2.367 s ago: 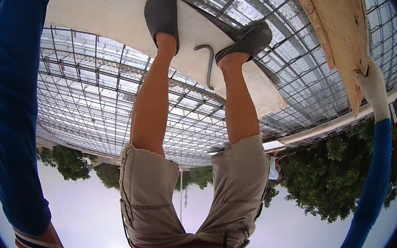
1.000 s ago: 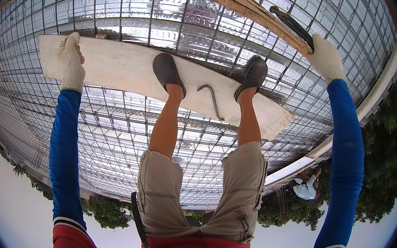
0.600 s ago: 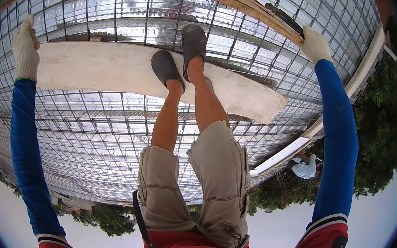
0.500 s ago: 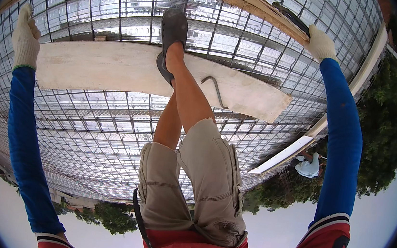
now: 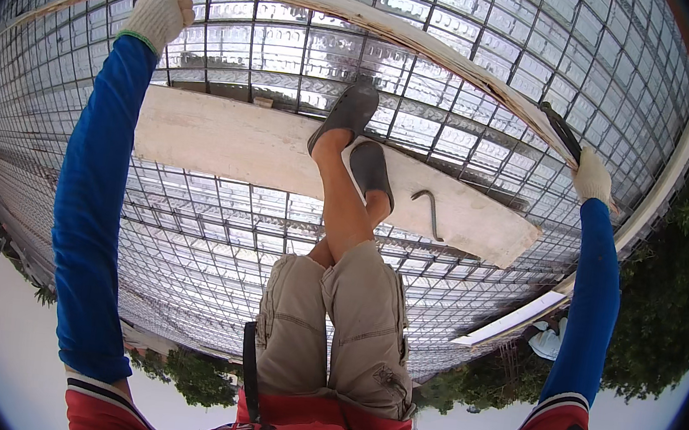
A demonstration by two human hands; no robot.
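Both gloved hands are gripping a long wooden plank (image 5: 366, 12) over the rebar mesh (image 5: 192, 224): left hand (image 5: 163, 3) closed around one end, right hand (image 5: 594, 176) closed on the other.

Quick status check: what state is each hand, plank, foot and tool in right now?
Left hand: gloved, gripping the long plank's end.
Right hand: gloved, gripping its other end.
Long plank: lifted off the mesh.
Wide board: flat on the mesh.
Hooked tool: lying loose on the board.
Raised shoe: stepping off the board.
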